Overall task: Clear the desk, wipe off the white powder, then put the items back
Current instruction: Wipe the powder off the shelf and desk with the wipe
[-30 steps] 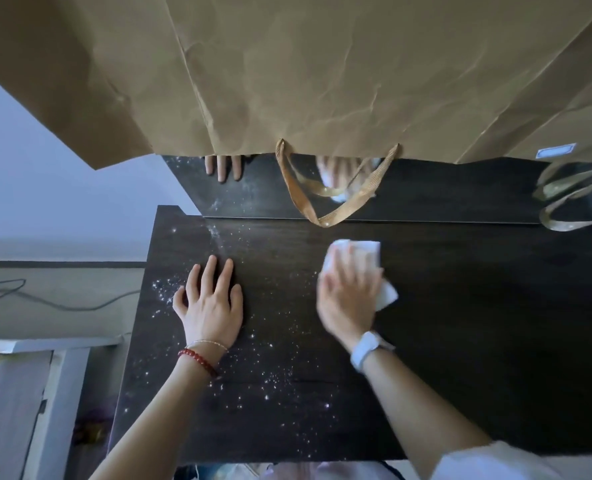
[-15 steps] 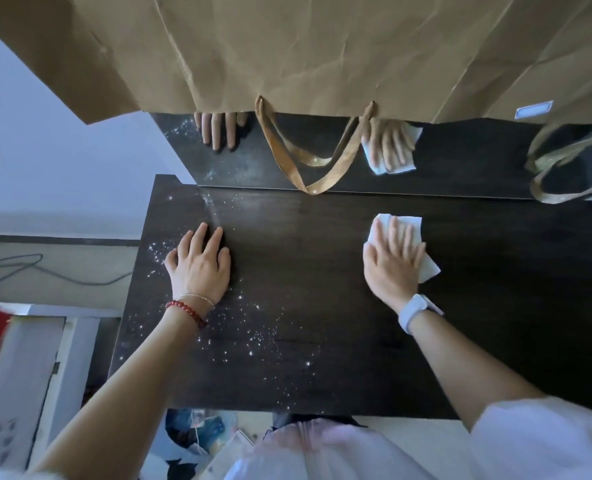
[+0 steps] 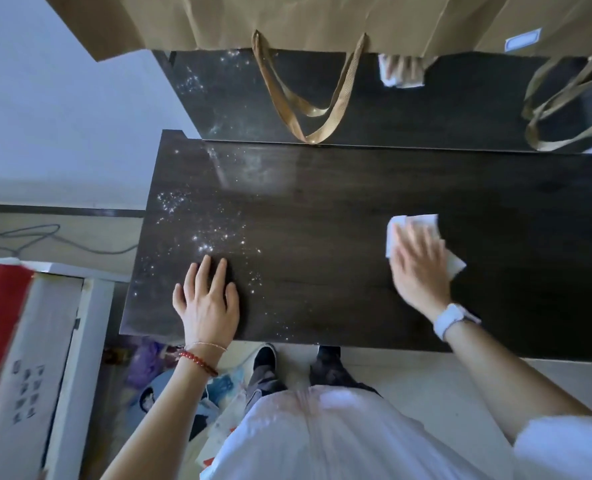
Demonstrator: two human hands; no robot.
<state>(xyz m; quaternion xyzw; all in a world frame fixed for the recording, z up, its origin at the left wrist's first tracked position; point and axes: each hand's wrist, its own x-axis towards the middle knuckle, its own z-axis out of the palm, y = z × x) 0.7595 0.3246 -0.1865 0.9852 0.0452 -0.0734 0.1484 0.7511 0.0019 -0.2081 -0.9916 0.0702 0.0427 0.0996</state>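
While the desk looks cleared and clean at right, white powder speckles its left; the flat right hand presses a white cloth; the left hand rests open beside the powder.

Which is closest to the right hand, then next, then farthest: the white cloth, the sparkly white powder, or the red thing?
1. White cloth: pressed under the right hand.
2. White powder: across the desk, on its left part.
3. Red thing: farthest, past the desk's left end.
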